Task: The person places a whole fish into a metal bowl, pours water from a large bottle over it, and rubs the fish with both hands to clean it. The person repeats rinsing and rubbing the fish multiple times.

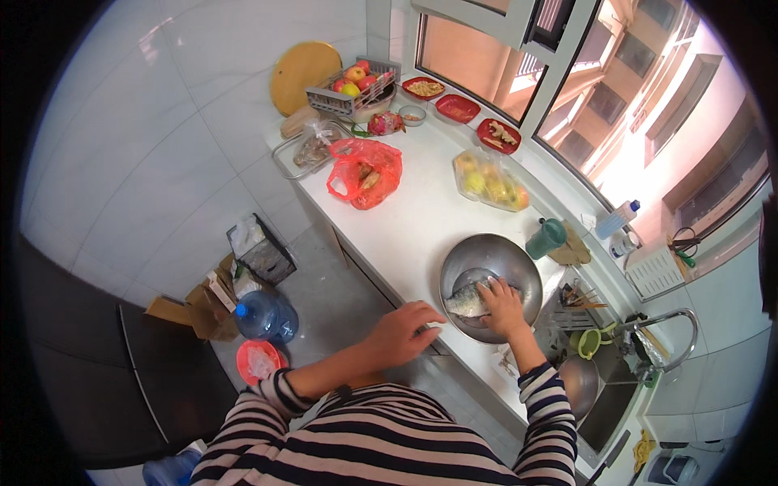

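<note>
A wide stainless steel bowl (486, 255) stands near the counter's front edge, before me. In it lies a whole fish (467, 302) with silvery-grey scales. My right hand (503, 305) reaches into the bowl, its fingers spread over one end of the fish; whether they grip it cannot be made out. Just left of the bowl's rim hovers my left hand (408, 331), with nothing in it and the thumb apart from the other fingers.
Behind the bowl stands a green cup (546, 238). A bag of fruit (491, 182) and a red plastic bag (366, 173) lie farther back on the white counter (419, 228). At right are the sink (617, 404) and tap (693, 340). A water jug (267, 317) is on the floor.
</note>
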`<state>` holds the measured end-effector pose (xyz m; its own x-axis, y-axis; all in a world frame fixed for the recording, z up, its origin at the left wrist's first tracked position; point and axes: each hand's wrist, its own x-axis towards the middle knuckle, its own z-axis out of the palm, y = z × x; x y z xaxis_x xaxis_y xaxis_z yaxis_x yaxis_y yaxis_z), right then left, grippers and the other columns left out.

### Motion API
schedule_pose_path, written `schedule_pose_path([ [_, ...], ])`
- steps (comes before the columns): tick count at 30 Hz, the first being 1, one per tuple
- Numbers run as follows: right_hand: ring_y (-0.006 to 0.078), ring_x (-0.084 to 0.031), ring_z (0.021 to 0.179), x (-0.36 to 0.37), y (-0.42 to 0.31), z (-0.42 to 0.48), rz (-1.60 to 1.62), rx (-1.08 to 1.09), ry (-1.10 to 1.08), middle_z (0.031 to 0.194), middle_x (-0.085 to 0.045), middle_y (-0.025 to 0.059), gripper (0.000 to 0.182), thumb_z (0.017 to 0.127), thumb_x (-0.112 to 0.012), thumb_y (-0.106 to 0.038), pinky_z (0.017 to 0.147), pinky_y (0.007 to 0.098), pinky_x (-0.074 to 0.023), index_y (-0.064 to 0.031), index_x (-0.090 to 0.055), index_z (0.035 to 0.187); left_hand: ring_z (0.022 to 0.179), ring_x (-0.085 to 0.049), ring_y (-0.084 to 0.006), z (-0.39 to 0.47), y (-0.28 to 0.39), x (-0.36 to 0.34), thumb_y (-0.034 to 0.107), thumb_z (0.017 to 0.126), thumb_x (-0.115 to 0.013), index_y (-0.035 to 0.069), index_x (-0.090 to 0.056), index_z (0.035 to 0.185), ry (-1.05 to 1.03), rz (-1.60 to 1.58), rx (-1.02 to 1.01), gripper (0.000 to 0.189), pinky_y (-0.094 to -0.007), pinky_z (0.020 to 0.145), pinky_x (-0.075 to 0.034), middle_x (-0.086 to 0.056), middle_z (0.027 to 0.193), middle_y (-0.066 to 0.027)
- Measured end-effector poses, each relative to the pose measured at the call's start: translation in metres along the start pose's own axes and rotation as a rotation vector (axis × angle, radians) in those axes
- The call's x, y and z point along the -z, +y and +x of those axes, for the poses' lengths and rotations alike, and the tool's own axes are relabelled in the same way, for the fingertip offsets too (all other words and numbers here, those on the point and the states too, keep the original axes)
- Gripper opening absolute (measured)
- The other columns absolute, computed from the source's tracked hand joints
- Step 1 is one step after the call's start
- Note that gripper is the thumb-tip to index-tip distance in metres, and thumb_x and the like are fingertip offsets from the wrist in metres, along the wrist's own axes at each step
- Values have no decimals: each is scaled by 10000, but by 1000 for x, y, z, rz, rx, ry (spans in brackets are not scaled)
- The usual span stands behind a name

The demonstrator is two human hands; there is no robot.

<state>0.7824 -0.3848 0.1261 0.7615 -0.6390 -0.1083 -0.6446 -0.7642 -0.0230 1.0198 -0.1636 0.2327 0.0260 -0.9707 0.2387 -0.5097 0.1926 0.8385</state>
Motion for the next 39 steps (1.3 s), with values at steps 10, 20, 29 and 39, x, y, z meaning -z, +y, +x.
schedule_pose_path([
  [10, 422, -579, 1163, -44, -10, 60, 52, -310, -121, 1258, -525, 184, 816, 779, -823, -328, 892, 524, -550, -120, -408, 1450, 1070, -612, -296, 123, -90, -22, 212, 953, -657, 120, -687, 1124, -287, -31, -89, 196, -423, 864, -532, -631, 1079, -72],
  [20, 432, -578, 1175, -20, -21, 41, 23, -454, -153, 1303, -529, 206, 885, 752, -841, -455, 881, 520, -551, -97, -432, 1450, 1146, -583, -323, 171, -171, -131, 333, 742, -803, 7, -714, 1113, -595, 686, -395, 502, -516, 1023, -427, -648, 1090, -153],
  [29, 466, -553, 1176, -10, -13, 29, 211, -401, -181, 1327, -524, 208, 904, 727, -875, -365, 965, 517, -511, -106, -432, 1470, 1028, -620, -312, 193, -208, -200, 353, 790, -724, 131, -812, 952, -658, 992, -609, 289, -532, 862, -499, -693, 1054, -104],
  [39, 465, -585, 1038, -29, 0, 34, 100, -229, -93, 1148, -588, 210, 464, 905, -692, -351, 865, 555, -509, -53, -559, 1236, 1055, -648, -330, 212, -190, -197, 354, 795, -722, 135, -804, 975, -906, 813, -319, 295, -511, 758, -543, -704, 1124, -140],
])
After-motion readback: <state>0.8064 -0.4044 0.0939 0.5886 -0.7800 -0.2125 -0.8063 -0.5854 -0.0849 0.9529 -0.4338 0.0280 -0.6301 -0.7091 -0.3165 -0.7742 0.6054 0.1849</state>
